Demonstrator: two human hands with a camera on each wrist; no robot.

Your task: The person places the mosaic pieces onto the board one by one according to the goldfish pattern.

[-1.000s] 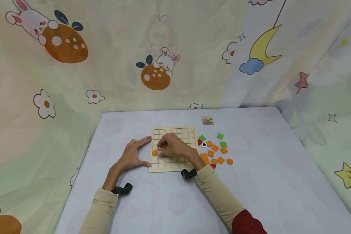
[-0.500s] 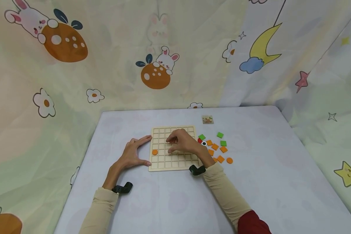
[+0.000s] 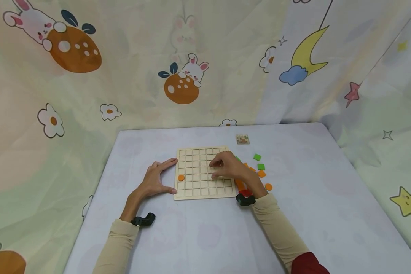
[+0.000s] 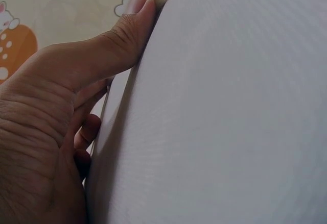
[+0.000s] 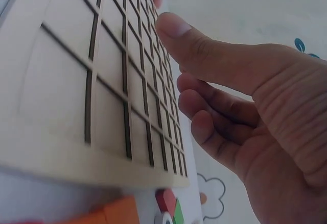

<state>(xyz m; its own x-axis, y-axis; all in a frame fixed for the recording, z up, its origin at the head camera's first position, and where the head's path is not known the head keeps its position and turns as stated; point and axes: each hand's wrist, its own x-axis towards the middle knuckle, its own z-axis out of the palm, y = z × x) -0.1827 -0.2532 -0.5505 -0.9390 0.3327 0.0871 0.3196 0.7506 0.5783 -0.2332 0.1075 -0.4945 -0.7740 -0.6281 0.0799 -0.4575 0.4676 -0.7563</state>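
A square wooden grid board (image 3: 191, 164) lies on the white table, with one orange disc (image 3: 181, 177) in a cell near its left edge. My left hand (image 3: 153, 180) touches that left edge, thumb and forefinger spread apart along it. Over the right part of the board hovers my right hand (image 3: 227, 166), thumb apart from the bent fingers. In the right wrist view no piece shows between the right thumb (image 5: 204, 50) and the fingers. The left wrist view has the left thumb (image 4: 125, 35) against the board's side.
Loose pieces lie right of the board, partly behind the right forearm: green squares (image 3: 261, 166), an orange square (image 3: 262, 174), another orange disc (image 3: 268, 187) and a red piece (image 3: 245, 193). A small patterned card (image 3: 242, 139) lies beyond the board. A printed cloth hangs behind the table.
My right hand has moved rightward across the board, away from the orange disc at the left, and covers more of the loose pieces. The left hand stays at the board's edge.
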